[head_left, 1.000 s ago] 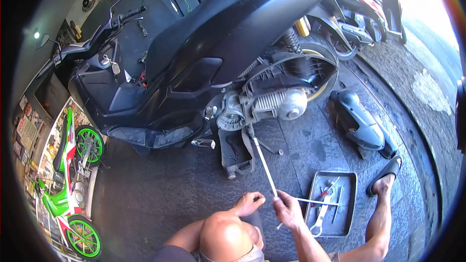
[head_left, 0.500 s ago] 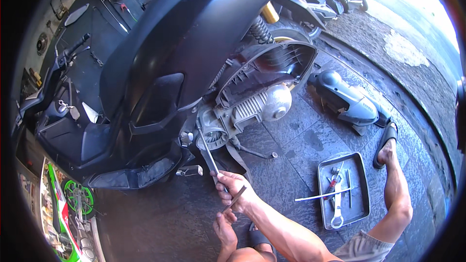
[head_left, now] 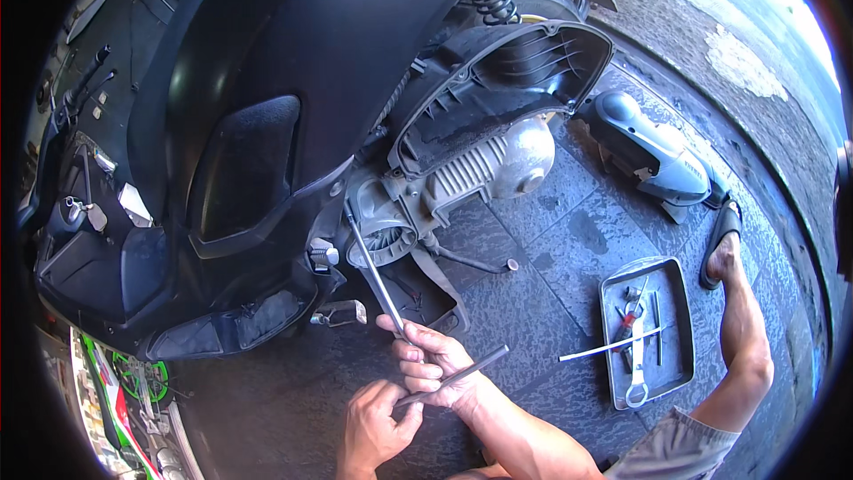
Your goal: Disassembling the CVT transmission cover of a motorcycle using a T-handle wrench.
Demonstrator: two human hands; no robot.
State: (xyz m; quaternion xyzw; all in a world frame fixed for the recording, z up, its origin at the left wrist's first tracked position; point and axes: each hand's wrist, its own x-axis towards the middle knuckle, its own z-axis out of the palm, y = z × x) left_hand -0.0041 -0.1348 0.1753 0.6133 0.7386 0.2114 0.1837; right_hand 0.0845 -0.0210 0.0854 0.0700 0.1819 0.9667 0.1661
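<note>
My right hand (head_left: 434, 363) is closed round the shaft of a long steel T-handle wrench (head_left: 374, 277), just above its crossbar; the fingers hide the joint. The wrench tip reaches into the grey engine casing (head_left: 382, 244) of a dark scooter (head_left: 240, 62), by a round finned part. What the tip sits on is too small to make out. At the crossbar's lower left end, my left hand (head_left: 378, 422) grips with thumb and fingers. The crossbar's other end sticks out past my right wrist.
A grey plastic cover (head_left: 653, 160) lies on the tiled floor at the right. Nearer stands a metal tray (head_left: 689, 338) holding a ring spanner (head_left: 636, 372) and other tools, with a thin rod (head_left: 586, 355) across its rim. A green and white motorcycle (head_left: 111, 391) stands at lower left.
The crossbar has turned and shows longer, pointing more to the right. My left hand has moved up and left and grips its end more fully. The whole view has shifted and come closer.
</note>
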